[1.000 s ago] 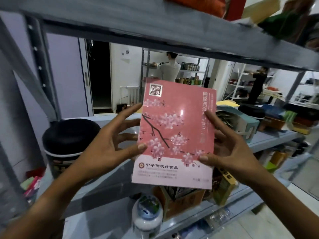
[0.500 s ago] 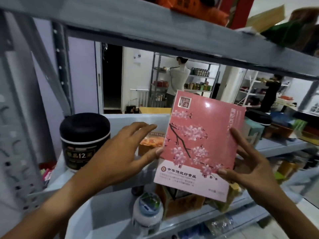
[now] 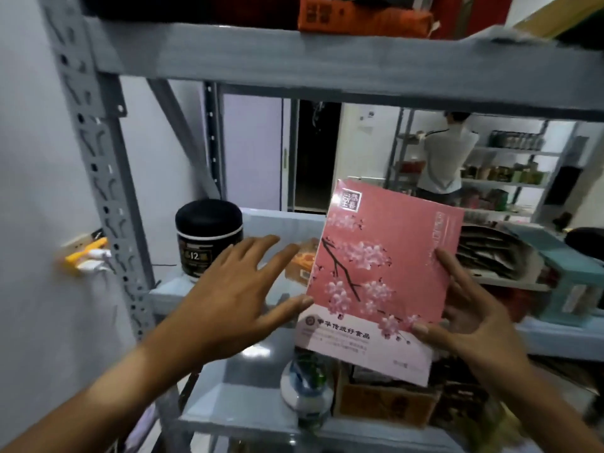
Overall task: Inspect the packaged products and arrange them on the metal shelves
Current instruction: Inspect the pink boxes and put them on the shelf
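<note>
Left hand (image 3: 228,302) now spread, right hand (image 3: 470,318) gripping pink box (image 3: 382,273)

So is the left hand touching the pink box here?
Touching. The head view shows the left hand spread open, with only its thumb tip meeting the left edge of the pink box.

- We face a grey metal rack (image 3: 343,63) whose punched upright (image 3: 98,165) runs down the left side.
- Behind the upright we see a pale lilac wall (image 3: 29,158) with a wall socket (image 3: 85,253) holding yellow and white plugs.
- Through the rack we see a lilac panel (image 3: 251,152) beside a dark open doorway (image 3: 315,155).
- Further back stands a white wall (image 3: 366,148).
- At the far end a person in a white top (image 3: 446,158) stands with their back to us at another set of shelves (image 3: 513,165), which is stocked with goods.
</note>
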